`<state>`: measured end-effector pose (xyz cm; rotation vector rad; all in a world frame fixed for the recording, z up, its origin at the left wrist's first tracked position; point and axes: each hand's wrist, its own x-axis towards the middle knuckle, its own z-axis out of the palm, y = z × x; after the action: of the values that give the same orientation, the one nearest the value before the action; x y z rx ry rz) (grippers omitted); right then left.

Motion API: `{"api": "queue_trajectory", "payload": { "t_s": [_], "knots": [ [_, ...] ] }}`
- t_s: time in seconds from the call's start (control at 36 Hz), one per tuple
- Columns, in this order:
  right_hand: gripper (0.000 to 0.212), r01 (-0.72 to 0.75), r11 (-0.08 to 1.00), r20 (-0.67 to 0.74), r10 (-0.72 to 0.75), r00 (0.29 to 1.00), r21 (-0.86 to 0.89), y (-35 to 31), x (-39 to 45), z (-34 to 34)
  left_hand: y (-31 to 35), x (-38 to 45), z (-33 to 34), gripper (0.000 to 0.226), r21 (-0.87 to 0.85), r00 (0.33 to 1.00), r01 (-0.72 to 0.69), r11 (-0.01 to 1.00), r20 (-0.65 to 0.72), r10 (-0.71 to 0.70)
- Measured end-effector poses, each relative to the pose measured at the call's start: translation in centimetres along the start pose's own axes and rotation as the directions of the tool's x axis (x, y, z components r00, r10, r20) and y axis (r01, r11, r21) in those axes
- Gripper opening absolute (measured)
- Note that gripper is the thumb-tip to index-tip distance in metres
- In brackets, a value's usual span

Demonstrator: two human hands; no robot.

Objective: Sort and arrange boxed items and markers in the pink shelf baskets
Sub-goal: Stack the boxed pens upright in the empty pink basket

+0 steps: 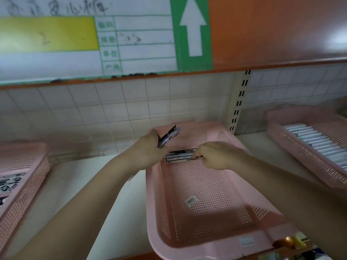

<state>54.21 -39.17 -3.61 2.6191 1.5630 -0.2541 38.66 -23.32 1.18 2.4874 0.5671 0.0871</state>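
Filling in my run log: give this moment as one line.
left hand: holds boxes | right hand: pinches box in middle basket | stage: arranging

Large white up-arrow (192, 25) on green panel of shelf sign (90, 44); left of arrow, handwriting too blurred to read. Barcode sticker (191, 200) on basket (221, 249) floor, digits illegible.

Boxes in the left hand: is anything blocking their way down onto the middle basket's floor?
Nothing visible does. The left hand holds the boxes above the middle basket, whose floor is bare in front of the boxes lying flat under the right hand.
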Motion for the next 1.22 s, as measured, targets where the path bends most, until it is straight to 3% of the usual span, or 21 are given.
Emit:
{"api": "queue_trajectory", "payload": {
  "t_s": [0.14,0.25,0.39,0.5,0.64,0.78,0.89,1.0,1.06,1.11,1.22],
  "knots": [
    [0.018,0.013,0.997,-0.316,0.012,0.949,0.076,-1.2,-1.4,-1.6,1.5,0.4,-0.7,0.01,-0.137,0.989,0.047,0.989,0.143,-0.027],
    [0.027,0.085,0.99,-0.525,-0.013,0.851,0.113,-2.1,-2.3,-2.7,1.8,1.6,-0.9,0.031,-0.145,0.969,0.063,0.987,0.245,-0.026],
    [0.039,0.182,0.979,-0.67,-0.073,0.739,0.094,-2.8,-3.2,-3.0,2.0,2.3,0.0,0.023,-0.091,0.954,0.062,0.994,0.299,-0.033],
    [0.044,0.232,0.971,-0.575,-0.159,0.802,0.056,-2.4,-3.4,-2.8,2.4,2.1,0.7,0.028,-0.031,0.936,0.013,0.999,0.352,-0.002],
    [0.021,0.255,0.962,-0.505,-0.172,0.846,0.099,-2.1,-3.3,-2.9,2.6,2.0,1.1,0.027,-0.041,0.898,-0.036,0.998,0.437,0.05],
    [0.006,0.243,0.964,-0.555,-0.143,0.82,0.112,-1.5,-2.9,-3.0,2.6,2.0,0.8,0.052,-0.12,0.91,0.056,0.991,0.415,-0.001],
    [0.005,0.218,0.952,-0.533,-0.073,0.843,0.216,-1.2,-2.5,-3.4,1.9,2.2,0.6,0.042,-0.206,0.916,0.188,0.96,0.389,-0.096],
    [0.009,0.141,0.961,-0.453,-0.018,0.891,0.238,-0.2,-2.5,-3.7,1.3,1.7,-0.1,0.051,-0.142,0.898,0.164,0.976,0.432,-0.088],
    [0.01,0.089,0.964,-0.412,0.023,0.911,0.25,0.6,-2.5,-3.6,1.2,1.5,-0.5,0.049,-0.084,0.915,0.113,0.99,0.397,-0.07],
    [0.011,0.021,0.97,-0.333,0.063,0.941,0.242,1.4,-2.5,-3.3,1.2,1.9,-0.6,0.033,-0.069,0.955,0.118,0.991,0.283,-0.094],
    [0.021,-0.067,0.985,-0.045,0.075,0.996,0.162,1.8,-1.8,-2.0,1.4,2.4,-0.6,0.019,-0.116,0.985,0.137,0.984,0.122,-0.122]
  ]
}}
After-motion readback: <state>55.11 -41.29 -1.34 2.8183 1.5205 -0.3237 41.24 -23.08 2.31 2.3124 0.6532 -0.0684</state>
